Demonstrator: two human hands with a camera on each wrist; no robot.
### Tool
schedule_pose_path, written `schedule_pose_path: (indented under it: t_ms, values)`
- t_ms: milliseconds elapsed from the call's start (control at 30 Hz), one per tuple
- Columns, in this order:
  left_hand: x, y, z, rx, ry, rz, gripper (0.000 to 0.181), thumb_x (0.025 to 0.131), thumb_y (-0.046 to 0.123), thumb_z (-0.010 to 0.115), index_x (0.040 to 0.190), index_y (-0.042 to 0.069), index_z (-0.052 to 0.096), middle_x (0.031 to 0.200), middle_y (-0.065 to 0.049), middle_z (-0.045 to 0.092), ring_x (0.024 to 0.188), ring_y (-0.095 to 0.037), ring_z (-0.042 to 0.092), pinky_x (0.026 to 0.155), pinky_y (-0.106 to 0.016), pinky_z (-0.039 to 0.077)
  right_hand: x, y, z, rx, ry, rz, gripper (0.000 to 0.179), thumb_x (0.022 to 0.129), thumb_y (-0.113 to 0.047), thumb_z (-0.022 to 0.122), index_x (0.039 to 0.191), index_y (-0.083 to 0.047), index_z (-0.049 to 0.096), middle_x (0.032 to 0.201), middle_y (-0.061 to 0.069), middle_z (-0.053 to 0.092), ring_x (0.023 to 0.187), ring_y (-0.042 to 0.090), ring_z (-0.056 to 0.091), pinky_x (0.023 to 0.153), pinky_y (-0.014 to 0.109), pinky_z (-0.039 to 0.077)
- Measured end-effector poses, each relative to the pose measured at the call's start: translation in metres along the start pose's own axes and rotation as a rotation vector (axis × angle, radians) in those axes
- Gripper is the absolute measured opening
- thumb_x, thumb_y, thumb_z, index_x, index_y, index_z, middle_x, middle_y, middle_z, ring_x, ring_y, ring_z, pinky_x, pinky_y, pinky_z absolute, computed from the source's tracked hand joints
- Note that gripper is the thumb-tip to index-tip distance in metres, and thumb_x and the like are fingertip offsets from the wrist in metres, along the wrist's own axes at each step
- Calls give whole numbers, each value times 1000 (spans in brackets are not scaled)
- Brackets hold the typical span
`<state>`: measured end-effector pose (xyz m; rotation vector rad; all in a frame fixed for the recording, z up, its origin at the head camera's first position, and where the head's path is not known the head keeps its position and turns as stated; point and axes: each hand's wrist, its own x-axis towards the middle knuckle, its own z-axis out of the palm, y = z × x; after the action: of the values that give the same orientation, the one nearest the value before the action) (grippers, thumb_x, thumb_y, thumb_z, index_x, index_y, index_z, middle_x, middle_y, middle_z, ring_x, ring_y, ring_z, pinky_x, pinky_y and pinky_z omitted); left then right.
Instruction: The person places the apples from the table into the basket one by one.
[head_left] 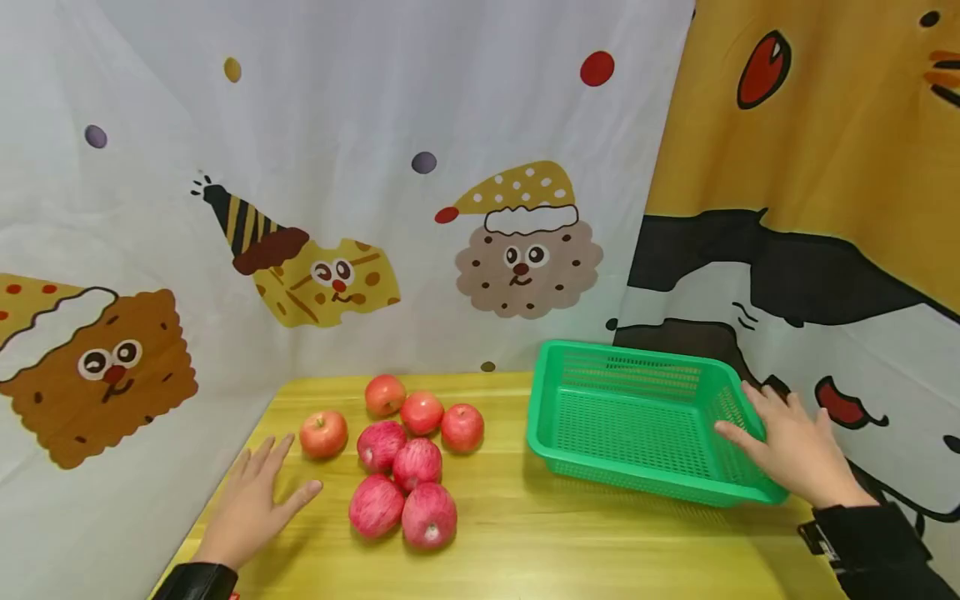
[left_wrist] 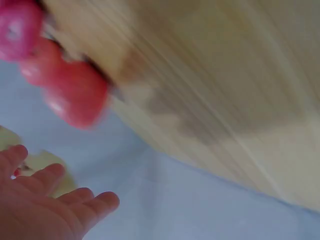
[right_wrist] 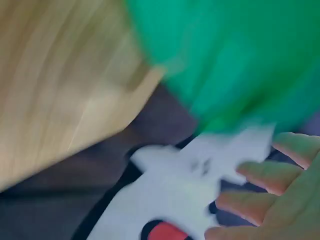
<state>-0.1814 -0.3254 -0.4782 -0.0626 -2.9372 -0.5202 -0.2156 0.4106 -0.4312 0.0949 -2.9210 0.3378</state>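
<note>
Holds the left hand (head_left: 251, 504) out with straight fingers and thumb spread apart, just short of a smooth, round orange-red apple (head_left: 323, 434) beyond the fingertips. Has, farther beyond and to the right of that hand, three round, glossy red apples (head_left: 422, 412) in a slanting row, and, to the right of its thumb, four round, streaked pinkish-red apples (head_left: 417, 464) in a tight cluster. Holds the right hand (head_left: 806, 450) with fingers and thumb likewise spread apart, at the nearest end of a green, rectangular plastic basket (head_left: 630, 425) with slotted walls and a mesh base, just to the left of that hand; cannot tell whether touching the rim. Shows a yellow wood-grain tabletop (head_left: 510, 542) between the hands, bearing all eight apples, and, beyond both hands, a white cloth (head_left: 375, 100) printed with cartoon snacks. Wears dark sleeves (head_left: 877, 542) behind both hands.
</note>
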Motion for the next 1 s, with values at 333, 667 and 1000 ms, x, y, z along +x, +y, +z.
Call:
schedule_pose_path:
  t_ms: [333,667,1000]
  values:
    - [-26,104,41,-50,146,409,72,90,52,83,148,14,63,153,-11,62,145,-47,52,114,-68,46,-49,-51,38,99,160,-210,33,97,-37,78,123,-17,79,117,9,81,105,40,74,93,63,55]
    - [-23,127,67,74,-34,434,79,88,56,82,153,19,58,152,-9,63,150,-43,48,126,-72,25,-43,-76,67,49,332,-456,37,77,-29,92,113,-30,82,104,-13,80,97,18,73,93,40,48]
    - [-17,140,84,8,-7,440,83,77,54,92,145,19,60,136,-10,71,145,-44,54,126,-74,14,-48,-92,82,30,394,-330,34,81,-38,88,113,-29,82,103,-5,82,92,26,72,93,55,45]
